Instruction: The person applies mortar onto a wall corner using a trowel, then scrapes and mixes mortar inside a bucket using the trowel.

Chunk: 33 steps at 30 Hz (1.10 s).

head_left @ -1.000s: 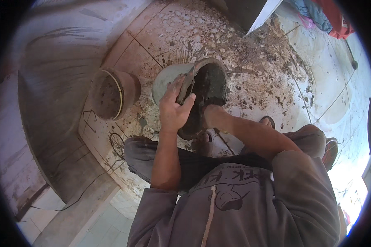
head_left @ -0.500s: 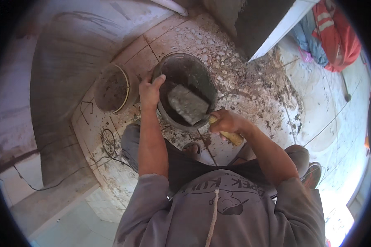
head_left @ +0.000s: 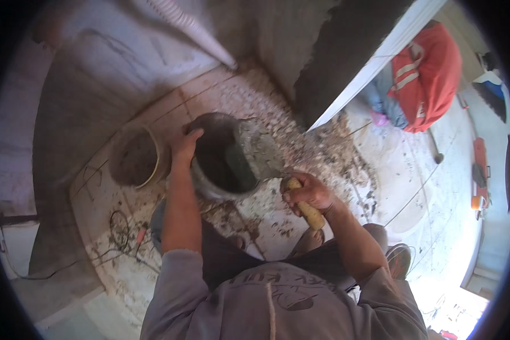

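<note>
Left hand [head_left: 184, 146] up on the rim of the dark grey bucket [head_left: 216, 133], and that grip is closed over the edge, thumb showing on top, the other fingers partly hidden. The bucket is out in front of the person's feet, mouth turned up toward the view, its inside mostly in shadow. Over to the right hand [head_left: 309, 195], and here the grip is tight, fingers curled right round the yellow handle [head_left: 311, 216] of a trowel [head_left: 260, 150]. The broad blade slants across the bucket's right side, its face coated in rough, wet-looking grey stuff; whether metal meets rim, I cannot tell.

Just left of that, a second bucket [head_left: 135, 156] with a pale rim, its inside dark and smeared. Below it, a loop of wire [head_left: 119, 229] lies on the tiled floor [head_left: 399, 187], which is splashed and crumbed with grey and brown around the work. Up top, a ribbed white pipe [head_left: 192, 31] slants down by the wall, and a dark grey wall end [head_left: 340, 62] with a white edge juts in. Beyond that edge, a red bundle [head_left: 433, 73] with pale stripes sits against blue cloth [head_left: 383, 93].
</note>
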### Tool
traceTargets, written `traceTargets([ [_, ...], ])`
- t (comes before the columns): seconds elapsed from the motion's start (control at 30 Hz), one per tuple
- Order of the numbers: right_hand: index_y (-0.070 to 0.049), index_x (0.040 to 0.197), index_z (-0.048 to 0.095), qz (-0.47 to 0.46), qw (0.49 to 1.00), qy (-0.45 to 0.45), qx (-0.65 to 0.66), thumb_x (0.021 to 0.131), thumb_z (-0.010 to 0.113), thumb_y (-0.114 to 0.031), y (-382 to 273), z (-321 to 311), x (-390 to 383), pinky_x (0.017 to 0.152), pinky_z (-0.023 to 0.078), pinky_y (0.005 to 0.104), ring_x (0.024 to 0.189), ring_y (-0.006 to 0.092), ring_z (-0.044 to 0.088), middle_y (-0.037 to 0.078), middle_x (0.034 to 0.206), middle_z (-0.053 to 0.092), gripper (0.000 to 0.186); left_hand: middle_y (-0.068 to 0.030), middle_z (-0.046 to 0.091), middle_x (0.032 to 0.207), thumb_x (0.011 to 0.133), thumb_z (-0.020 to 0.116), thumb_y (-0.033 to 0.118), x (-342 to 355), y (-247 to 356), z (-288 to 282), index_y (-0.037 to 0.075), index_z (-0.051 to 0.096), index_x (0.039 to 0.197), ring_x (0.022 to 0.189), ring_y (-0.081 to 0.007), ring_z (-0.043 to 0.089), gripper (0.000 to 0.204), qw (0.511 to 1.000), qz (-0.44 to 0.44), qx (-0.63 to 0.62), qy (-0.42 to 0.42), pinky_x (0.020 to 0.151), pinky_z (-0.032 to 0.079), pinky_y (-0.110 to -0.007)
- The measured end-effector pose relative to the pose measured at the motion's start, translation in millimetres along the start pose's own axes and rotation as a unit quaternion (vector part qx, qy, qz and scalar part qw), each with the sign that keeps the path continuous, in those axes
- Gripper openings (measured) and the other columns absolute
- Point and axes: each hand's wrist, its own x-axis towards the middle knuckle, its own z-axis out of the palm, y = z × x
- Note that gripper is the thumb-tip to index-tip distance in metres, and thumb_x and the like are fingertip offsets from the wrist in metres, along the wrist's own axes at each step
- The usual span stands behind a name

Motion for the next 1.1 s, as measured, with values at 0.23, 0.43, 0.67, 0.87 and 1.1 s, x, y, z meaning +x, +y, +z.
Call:
traceTargets([
  [0.23,0.003,0.111,0.058,-0.072,0.954,0.179,-0.228,0.077,0.071,-0.013,-53,-3,-13,0.054,0.049,0.0282,0.06,0.0132,0.06,0.005,0.074,0.059,0.039,-0.0139,0.068,0.104,0.077,0.068,0.018,-13,5,-2,-0.005,0.063,0.114,0.095,-0.0225,0.063,0.044,1.0,-0.016,0.01,0.006,0.089,0.047,-0.035],
  [0.43,-0.001,0.104,0.059,-0.055,0.87,0.268,-0.41,0.079,0.07,-0.018,-35,18,-9,0.061,0.048,0.0325,0.069,0.0163,0.06,0.008,0.074,0.058,0.032,-0.019,0.069,0.099,0.072,0.068,0.028,18,-22,-9,-0.004,0.065,0.109,0.093,-0.0291,0.065,0.049,0.994,0.018,0.104,0.017,0.088,0.047,-0.037],
  [0.67,-0.007,0.11,0.052,-0.057,0.74,0.284,-0.607,0.081,0.065,-0.021,31,49,29,0.073,0.051,0.0466,0.091,0.038,0.062,0.02,0.1,0.059,0.035,-0.0239,0.067,0.106,0.068,0.07,0.028,18,1,4,-0.001,0.068,0.106,0.099,-0.0352,0.065,0.048,0.992,-0.027,0.101,0.072,0.087,0.048,-0.04],
  [0.87,-0.004,0.116,0.045,-0.069,0.649,0.25,-0.715,0.073,0.06,-0.005,67,57,37,0.07,0.053,0.0447,0.088,0.0366,0.059,0.019,0.096,0.052,0.045,-0.0215,0.07,0.093,0.063,0.072,0.026,48,14,13,-0.001,0.072,0.093,0.087,-0.0365,0.068,0.04,0.978,-0.063,0.166,0.105,0.079,0.051,-0.038],
  [1.1,0.006,0.114,0.043,-0.05,0.669,0.178,-0.72,0.072,0.06,-0.004,67,70,26,0.068,0.055,0.0419,0.088,0.0341,0.06,0.02,0.096,0.054,0.046,-0.0212,0.07,0.082,0.064,0.072,0.026,60,18,38,-0.002,0.072,0.085,0.084,-0.0325,0.069,0.035,0.977,-0.073,0.154,0.126,0.076,0.052,-0.037],
])
